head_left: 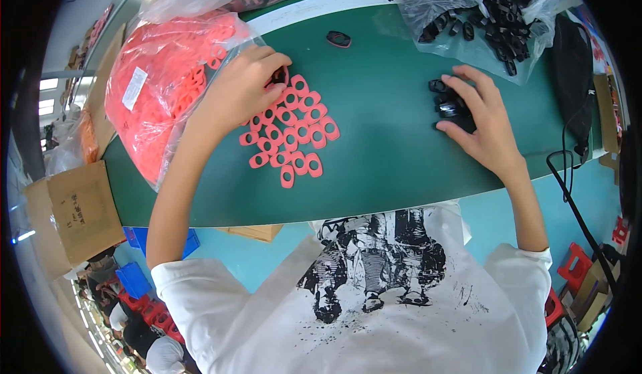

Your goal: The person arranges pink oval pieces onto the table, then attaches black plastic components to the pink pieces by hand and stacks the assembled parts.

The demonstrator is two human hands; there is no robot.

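My left hand (246, 86) is closed on a small black part with a pink ring (279, 77), pinched between thumb and fingers and partly hidden. Just below it, several flat pink rings (289, 135), oval with a round hole, lie spread on the green table (374, 153). At the right, my right hand (483, 116) rests with thumb and fingers apart around several glossy black parts (449, 106); the palm side is hidden. Farther back lies a single black part with a pink edge (339, 39), apart from both hands.
A clear bag of pink rings (157, 93) leans at the left. Another bag of black parts (501, 29) lies open at the back right. A white strip (321, 7) crosses the far table. Beyond the left edge stands a cardboard box (77, 213); a black cable (565, 180) hangs at the right.
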